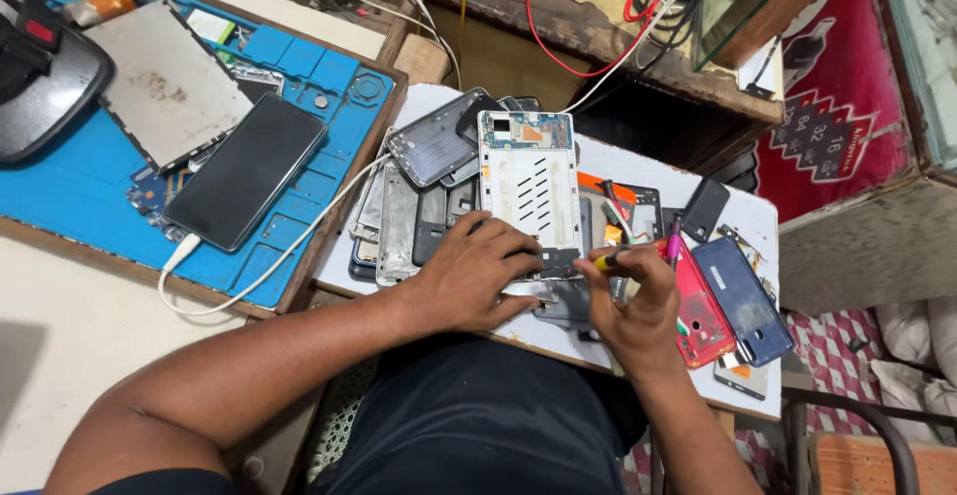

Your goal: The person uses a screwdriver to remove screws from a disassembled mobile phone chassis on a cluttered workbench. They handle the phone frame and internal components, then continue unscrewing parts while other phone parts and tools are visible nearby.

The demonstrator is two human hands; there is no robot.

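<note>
An opened white phone frame (530, 186) with a blue circuit board at its top lies on a pile of phone parts on a small white table (754, 218). My left hand (477, 271) presses down on the frame's lower end. My right hand (630, 301) grips a small yellow-handled screwdriver (610, 260), whose tip points at the frame's bottom edge. Both forearms reach in from the bottom of the view.
A blue work mat (80, 191) at the left carries a black phone (246, 171) with a white cable (289, 246) and a grey metal plate (164, 81). Red (706, 321) and blue (746, 301) back covers lie right of my hands. Wires hang behind.
</note>
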